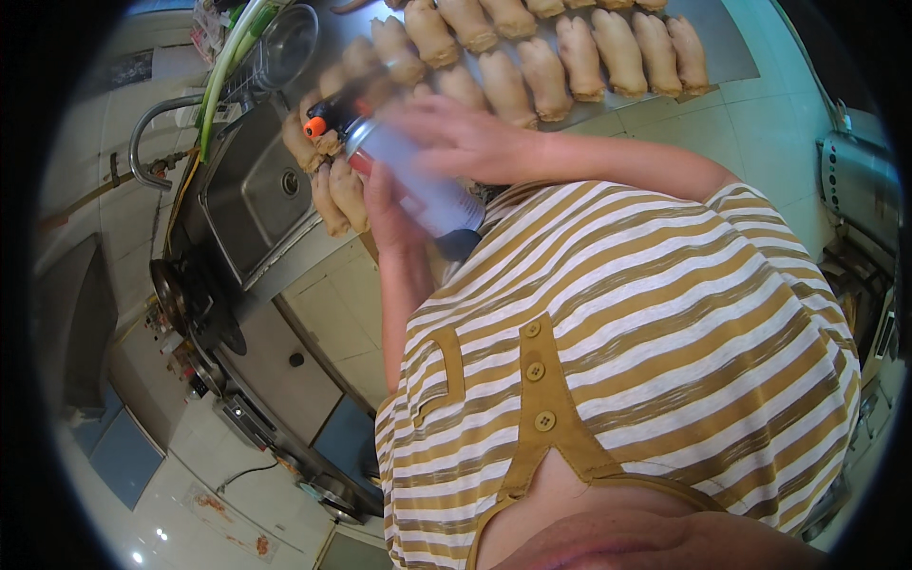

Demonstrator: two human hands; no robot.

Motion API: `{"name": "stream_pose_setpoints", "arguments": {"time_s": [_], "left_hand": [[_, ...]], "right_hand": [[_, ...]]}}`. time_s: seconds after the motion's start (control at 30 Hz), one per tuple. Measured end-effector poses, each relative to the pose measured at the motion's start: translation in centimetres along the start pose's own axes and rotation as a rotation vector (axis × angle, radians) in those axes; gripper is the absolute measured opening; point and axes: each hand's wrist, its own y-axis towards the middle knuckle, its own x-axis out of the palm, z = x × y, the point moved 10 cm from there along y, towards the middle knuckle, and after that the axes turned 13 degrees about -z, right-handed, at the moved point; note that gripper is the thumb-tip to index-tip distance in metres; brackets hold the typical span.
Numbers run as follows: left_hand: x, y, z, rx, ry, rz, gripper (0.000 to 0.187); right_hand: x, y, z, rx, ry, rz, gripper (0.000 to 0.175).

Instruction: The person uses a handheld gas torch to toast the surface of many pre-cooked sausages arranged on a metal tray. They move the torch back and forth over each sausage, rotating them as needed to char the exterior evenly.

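My left hand (pixel 394 210) is closed around a gas canister (pixel 427 182) with a black torch head (pixel 345 110) and an orange knob (pixel 314 127). The canister is tilted, its dark base towards the striped shirt. Motion blurs my right hand (pixel 467 139), which lies over the canister's upper side with its fingers near the torch head; whether it grips anything is unclear. Beyond both hands, pig's trotters (pixel 545 78) lie in rows on a metal table (pixel 734 53). Several more trotters (pixel 348 192) sit left of the canister, beside the sink. No flame can be made out.
On the left is a stainless steel sink (pixel 249 192) with a curved faucet (pixel 135 135). Green onions (pixel 217 96) hang above its edge, near a glass lid or bowl (pixel 291 46). Pans (pixel 171 292) stand farther down the counter. A metal appliance (pixel 858 178) is at the right.
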Motion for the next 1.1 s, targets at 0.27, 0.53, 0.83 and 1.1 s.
{"name": "stream_pose_setpoints", "arguments": {"time_s": [0.27, 0.53, 0.83, 1.1], "left_hand": [[1.3, -1.6, 1.6, 0.011, 0.022, 0.060, 0.077], [-2.0, -2.6, 1.9, 0.045, -0.019, 0.122, 0.076], [-3.8, -3.4, 3.0, 0.094, -0.042, 0.125, 0.074], [-5.1, -3.3, 2.5, 0.071, -0.117, 0.126, 0.071]], "right_hand": [[-5.1, -10.4, 9.7, 0.351, 0.529, 0.260, 0.035], [-4.9, -14.2, 11.5, 0.439, 0.685, 0.363, 0.029], [-4.1, -14.0, 10.6, 0.378, 0.655, 0.400, 0.029], [-4.0, -15.4, 10.1, 0.382, 0.629, 0.428, 0.027]]}}
